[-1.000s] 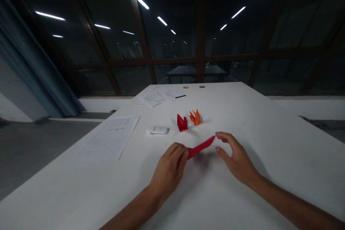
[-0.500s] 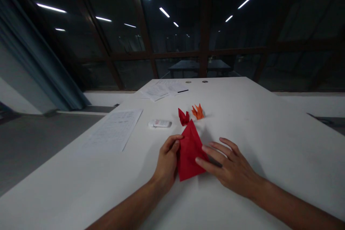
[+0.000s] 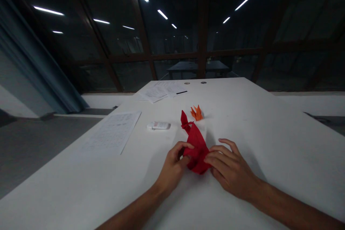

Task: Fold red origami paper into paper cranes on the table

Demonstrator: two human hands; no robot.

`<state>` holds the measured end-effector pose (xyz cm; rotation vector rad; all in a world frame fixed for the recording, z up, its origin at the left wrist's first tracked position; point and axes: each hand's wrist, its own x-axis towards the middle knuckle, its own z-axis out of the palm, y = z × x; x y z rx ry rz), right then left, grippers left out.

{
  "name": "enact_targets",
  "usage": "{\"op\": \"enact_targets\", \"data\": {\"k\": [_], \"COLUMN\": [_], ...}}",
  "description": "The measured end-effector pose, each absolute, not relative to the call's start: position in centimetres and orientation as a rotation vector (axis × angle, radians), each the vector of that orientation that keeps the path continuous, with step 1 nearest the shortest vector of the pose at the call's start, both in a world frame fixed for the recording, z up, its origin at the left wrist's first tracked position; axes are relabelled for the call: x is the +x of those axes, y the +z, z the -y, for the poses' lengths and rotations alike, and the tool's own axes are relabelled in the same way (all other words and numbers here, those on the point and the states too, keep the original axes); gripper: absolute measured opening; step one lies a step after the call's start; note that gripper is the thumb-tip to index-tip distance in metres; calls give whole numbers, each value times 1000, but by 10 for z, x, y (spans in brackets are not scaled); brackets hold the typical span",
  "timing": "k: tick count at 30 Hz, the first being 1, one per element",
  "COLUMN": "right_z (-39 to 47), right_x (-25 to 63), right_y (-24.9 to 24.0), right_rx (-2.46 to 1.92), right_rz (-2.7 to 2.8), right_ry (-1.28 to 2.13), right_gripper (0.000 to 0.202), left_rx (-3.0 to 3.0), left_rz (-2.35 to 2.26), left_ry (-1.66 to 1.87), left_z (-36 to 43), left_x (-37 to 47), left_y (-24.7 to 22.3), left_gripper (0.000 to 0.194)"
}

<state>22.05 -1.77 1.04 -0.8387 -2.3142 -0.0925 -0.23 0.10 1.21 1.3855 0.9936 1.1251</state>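
Between my hands is a piece of red paper [image 3: 198,147], partly folded, its pointed end facing away from me and its near part bent and bulging. My left hand [image 3: 175,165] pinches its left edge between thumb and fingers. On the right edge, my right hand [image 3: 229,169] grips the paper with thumb and index side, other fingers slightly raised. Just beyond the paper's tip stands a small red origami figure [image 3: 184,120], partly hidden by it. An orange origami figure [image 3: 196,113] with several points sits behind and to the right.
On the white table [image 3: 269,133], a white oblong item with printing [image 3: 159,125] lies left of the figures. A printed sheet [image 3: 113,133] rests by the left edge. Several more papers [image 3: 159,91] are spread at the far end, near two round discs. Dark windows stand behind.
The red paper has gone from a flat triangle-like shape to a bent, bulging one. My left fingers moved onto its face, and my right hand closed on its right edge.
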Motion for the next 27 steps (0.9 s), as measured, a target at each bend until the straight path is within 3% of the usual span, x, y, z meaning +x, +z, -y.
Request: {"op": "enact_targets", "data": {"k": [5,10,14,19,23,27], "right_z": [17,14,12,15,16,12], "right_x": [217,220,222,219,216,214], "right_y": [12,9,5,5,6,3], "right_rx": [-973,-1074,-1116,-1093,-1062,-1030], "right_rz": [2128,1911,1840,1876,1836,1644], "right_ry": [149,359,533,558,607,886], "right_gripper": [13,24,23,10,9,15], "left_rx": [1699,1643,1603,1496,1409,1372], "left_rz": [-906,-844,-982,-997,-924,-864], "left_ry": [1076,1169,1231,1220,1198,1195], "left_z": [3,3,-1,-4,-3,-2], "left_x": [-3,-2,-2,-2,1,4], "left_y": [15,10,7,7,6,4], "left_gripper": [20,32,15,12,18,36]}}
